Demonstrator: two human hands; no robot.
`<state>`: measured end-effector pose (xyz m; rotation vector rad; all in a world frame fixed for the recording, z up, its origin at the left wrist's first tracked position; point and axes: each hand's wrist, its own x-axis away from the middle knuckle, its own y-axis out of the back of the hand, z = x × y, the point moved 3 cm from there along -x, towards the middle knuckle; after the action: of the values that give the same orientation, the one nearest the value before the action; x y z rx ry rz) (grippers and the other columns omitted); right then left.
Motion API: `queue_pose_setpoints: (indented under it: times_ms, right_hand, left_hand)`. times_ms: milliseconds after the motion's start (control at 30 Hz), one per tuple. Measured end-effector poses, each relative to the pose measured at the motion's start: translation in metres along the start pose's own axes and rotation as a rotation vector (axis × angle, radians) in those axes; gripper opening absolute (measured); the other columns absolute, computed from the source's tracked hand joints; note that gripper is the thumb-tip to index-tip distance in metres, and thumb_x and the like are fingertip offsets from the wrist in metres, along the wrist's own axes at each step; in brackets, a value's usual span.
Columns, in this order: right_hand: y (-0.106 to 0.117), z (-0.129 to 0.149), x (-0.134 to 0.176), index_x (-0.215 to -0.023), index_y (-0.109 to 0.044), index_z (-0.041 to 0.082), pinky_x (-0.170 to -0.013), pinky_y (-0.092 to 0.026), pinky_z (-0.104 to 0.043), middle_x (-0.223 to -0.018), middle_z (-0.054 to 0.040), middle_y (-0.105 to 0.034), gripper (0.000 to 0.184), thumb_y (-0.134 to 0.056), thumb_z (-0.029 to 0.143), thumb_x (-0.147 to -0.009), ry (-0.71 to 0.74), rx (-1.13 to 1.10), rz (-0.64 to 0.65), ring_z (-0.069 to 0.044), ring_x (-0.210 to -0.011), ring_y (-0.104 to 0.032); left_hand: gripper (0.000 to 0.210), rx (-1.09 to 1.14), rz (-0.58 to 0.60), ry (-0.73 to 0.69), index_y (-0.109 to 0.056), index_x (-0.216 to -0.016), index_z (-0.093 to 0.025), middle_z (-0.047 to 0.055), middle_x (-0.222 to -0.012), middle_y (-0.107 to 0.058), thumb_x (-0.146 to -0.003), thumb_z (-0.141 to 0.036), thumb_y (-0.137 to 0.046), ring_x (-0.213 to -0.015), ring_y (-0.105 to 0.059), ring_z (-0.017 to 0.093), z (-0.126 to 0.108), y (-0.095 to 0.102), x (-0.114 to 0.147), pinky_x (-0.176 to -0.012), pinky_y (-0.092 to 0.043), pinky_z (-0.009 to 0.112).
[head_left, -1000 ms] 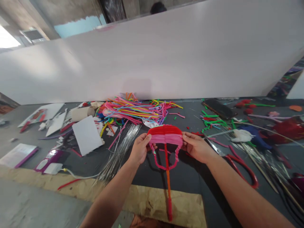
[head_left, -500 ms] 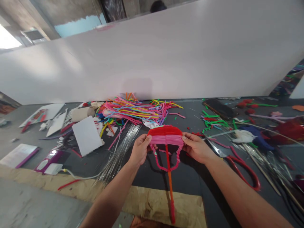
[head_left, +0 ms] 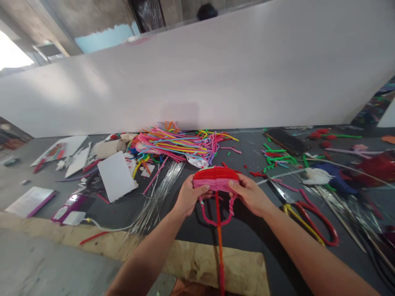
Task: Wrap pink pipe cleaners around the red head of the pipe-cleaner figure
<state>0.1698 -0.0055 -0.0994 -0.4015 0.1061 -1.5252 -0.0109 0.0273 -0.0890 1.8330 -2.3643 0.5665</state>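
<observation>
Between my hands is a pipe-cleaner piece (head_left: 216, 179), with rows of red above rows of pink and a twisted pink loop below. A red and orange stem (head_left: 220, 240) runs down from its middle toward me. My left hand (head_left: 190, 195) grips the left edge, thumb on the pink rows and fingers behind. On the right edge, my right hand (head_left: 249, 192) pinches in the same way, its thumb pressed on the front. The fingers behind the piece are mostly hidden. Scissors (head_left: 317, 224) with red and yellow handles lie just right of my right hand.
A heap of coloured pipe cleaners (head_left: 182, 142) lies at the back, with a bundle of thin wires (head_left: 160, 193) in front. To the left are a white card (head_left: 116, 176) and a purple glue gun (head_left: 68, 207). A dark phone (head_left: 285, 141) and green offcuts lie at the back right.
Both thumbs have moved inward onto the front of the pink rows. The piece sits slightly lower in view. More of the scissors' yellow handle shows beside my right forearm.
</observation>
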Motion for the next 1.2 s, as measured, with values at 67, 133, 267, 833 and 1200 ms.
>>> queue_pose_setpoints:
  times_ms: [67, 133, 267, 833, 1200]
  right_hand:
    - [0.001, -0.003, -0.002, -0.091, -0.061, 0.018, -0.051, -0.037, -0.023, -0.062, 0.0042, -0.056, 0.034, -0.072, 0.043, -0.070, -0.010, -0.008, -0.003, -0.009, -0.053, -0.048]
    - [0.002, -0.005, -0.004, -0.089, -0.061, 0.018, -0.051, -0.037, -0.023, -0.062, 0.0045, -0.055, 0.034, -0.073, 0.042, -0.068, -0.021, -0.032, 0.002, -0.008, -0.052, -0.047]
    - [0.004, -0.009, -0.007, -0.088, -0.061, 0.018, -0.051, -0.038, -0.023, -0.062, 0.0043, -0.056, 0.035, -0.074, 0.042, -0.066, -0.037, -0.058, 0.008, -0.008, -0.050, -0.047]
    - [0.038, 0.042, 0.052, -0.103, -0.064, 0.021, -0.095, -0.042, -0.042, -0.110, -0.0101, -0.063, 0.025, -0.054, 0.022, -0.080, 0.466, 1.208, -0.043, -0.026, -0.110, -0.053]
    - [0.096, -0.007, 0.116, -0.110, -0.064, 0.017, -0.101, -0.039, -0.047, -0.123, -0.0105, -0.058, 0.031, -0.045, 0.021, -0.085, 0.591, 1.563, -0.253, -0.029, -0.122, -0.043]
  left_hand:
    - [0.047, -0.018, -0.015, -0.007, -0.049, -0.101, -0.015, 0.001, -0.073, -0.067, -0.064, -0.024, -0.076, -0.059, -0.066, 0.014, 0.000, 0.000, 0.000, -0.056, -0.057, 0.025]
    - [0.048, -0.025, -0.027, -0.023, -0.049, -0.102, -0.015, 0.001, -0.072, -0.067, -0.064, -0.024, -0.076, -0.057, -0.066, 0.013, -0.001, 0.001, 0.000, -0.053, -0.056, 0.023]
    - [0.050, -0.015, -0.037, -0.035, -0.049, -0.101, -0.014, 0.000, -0.070, -0.066, -0.062, -0.025, -0.078, -0.054, -0.065, 0.013, -0.002, 0.003, -0.001, -0.050, -0.055, 0.022]
    - [0.041, -0.339, -0.020, -0.146, -0.059, -0.098, -0.014, 0.009, -0.092, -0.067, -0.074, -0.047, -0.063, -0.085, -0.065, 0.020, -0.021, 0.021, -0.017, -0.077, -0.052, 0.034]
    - [0.034, -1.423, 0.112, -0.598, -0.059, -0.113, -0.022, 0.010, -0.111, -0.058, -0.083, -0.037, -0.052, -0.109, -0.050, 0.025, -0.011, -0.023, 0.084, -0.095, -0.038, 0.040]
